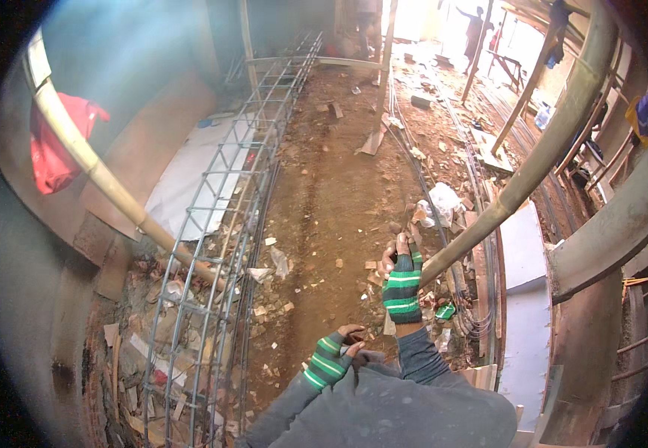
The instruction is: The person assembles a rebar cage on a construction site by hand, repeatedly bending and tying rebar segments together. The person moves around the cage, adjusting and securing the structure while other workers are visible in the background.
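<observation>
My right hand [404,278], in a fingerless glove striped dark, green and white, is raised ahead of my body beside a slanting bamboo pole [503,209]. Its fingers are bent and pressed together, and whatever lies between them is too small to make out. Lower and to the left, my left hand [331,357] wears a matching glove. Its fingers curl in close to the front of my grey shirt [406,407], and their tips are partly hidden, so any object in them cannot be told.
A long steel rebar cage [212,201] runs along the left, with another bamboo pole [107,183] across it. A red cloth [59,145] hangs there. White boards [525,328] and rods line the right. Rubble and a plastic bag [443,201] litter the dirt floor; people stand far off.
</observation>
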The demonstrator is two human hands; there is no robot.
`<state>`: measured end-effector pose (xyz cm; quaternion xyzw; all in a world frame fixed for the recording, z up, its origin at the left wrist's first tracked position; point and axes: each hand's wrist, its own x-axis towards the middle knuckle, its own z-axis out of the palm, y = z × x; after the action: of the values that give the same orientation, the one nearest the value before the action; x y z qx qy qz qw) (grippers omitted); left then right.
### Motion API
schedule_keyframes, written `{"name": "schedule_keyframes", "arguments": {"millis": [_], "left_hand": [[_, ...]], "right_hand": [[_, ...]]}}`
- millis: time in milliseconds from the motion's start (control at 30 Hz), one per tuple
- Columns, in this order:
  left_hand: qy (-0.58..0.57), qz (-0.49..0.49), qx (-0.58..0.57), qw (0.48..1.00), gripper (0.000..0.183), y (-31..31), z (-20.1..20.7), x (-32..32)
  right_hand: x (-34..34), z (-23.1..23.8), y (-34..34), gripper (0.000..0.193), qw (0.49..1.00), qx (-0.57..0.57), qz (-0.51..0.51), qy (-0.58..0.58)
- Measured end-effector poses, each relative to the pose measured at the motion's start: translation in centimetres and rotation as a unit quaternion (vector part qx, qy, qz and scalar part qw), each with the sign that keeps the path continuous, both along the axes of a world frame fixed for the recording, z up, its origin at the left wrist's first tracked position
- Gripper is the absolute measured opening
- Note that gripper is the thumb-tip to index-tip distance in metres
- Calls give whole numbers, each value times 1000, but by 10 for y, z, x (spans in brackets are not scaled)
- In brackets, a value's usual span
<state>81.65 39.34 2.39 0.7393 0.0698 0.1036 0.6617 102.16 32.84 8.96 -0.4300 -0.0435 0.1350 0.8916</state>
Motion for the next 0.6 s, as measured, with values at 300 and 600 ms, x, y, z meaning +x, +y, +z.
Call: {"name": "schedule_keyframes", "arguments": {"millis": [300,600], "left_hand": [[-116,175,-111,971,37,50,63,134],[-84,1,-248,965,46,72,96,236]], "right_hand": [[47,53,-10,23,931,-280,-3,-232],[39,26,-1,23,927,-348,28,-135]]}}
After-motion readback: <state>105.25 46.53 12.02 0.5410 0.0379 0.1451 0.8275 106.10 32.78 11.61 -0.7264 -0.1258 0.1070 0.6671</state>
